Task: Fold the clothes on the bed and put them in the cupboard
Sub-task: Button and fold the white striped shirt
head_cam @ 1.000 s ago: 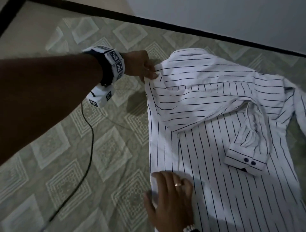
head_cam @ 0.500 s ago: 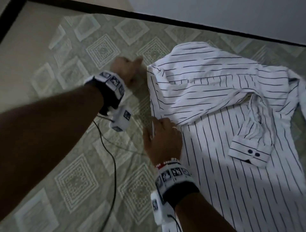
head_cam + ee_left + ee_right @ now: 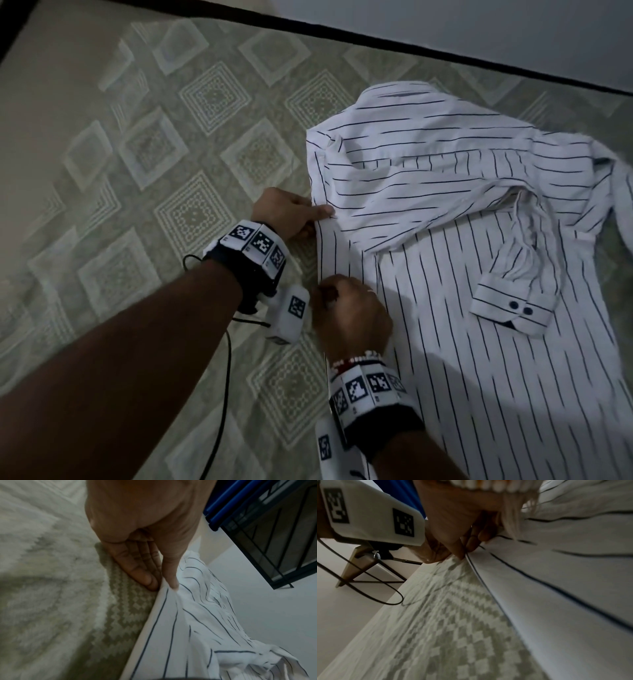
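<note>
A white shirt (image 3: pixel 445 342) with thin dark stripes lies spread on the bed, one sleeve folded across it. The sleeve's cuff (image 3: pixel 513 308) shows two dark buttons. My left hand (image 3: pixel 318 219) is at the shirt's left edge, below the shoulder. In the left wrist view the thumb lies on top of the shirt (image 3: pixel 188 628) and the fingers (image 3: pixel 145 577) sit underneath, pinching the edge. My right hand (image 3: pixel 329 291) is just below it on the same edge. In the right wrist view the right hand (image 3: pixel 467 550) curls its fingers round the fold of the shirt (image 3: pixel 556 588).
The bed sheet (image 3: pixel 171 171) is pale green with diamond patterns and stretches far to the left. A black cable (image 3: pixel 222 394) hangs from my left wrist over the sheet. The dark bed frame (image 3: pixel 445 58) and a wall run along the far side. A barred window (image 3: pixel 274 534) shows beyond.
My left hand let go of the shoulder and came down to the shirt's left edge. My right hand left its flat press lower down, moved up and gripped the same edge.
</note>
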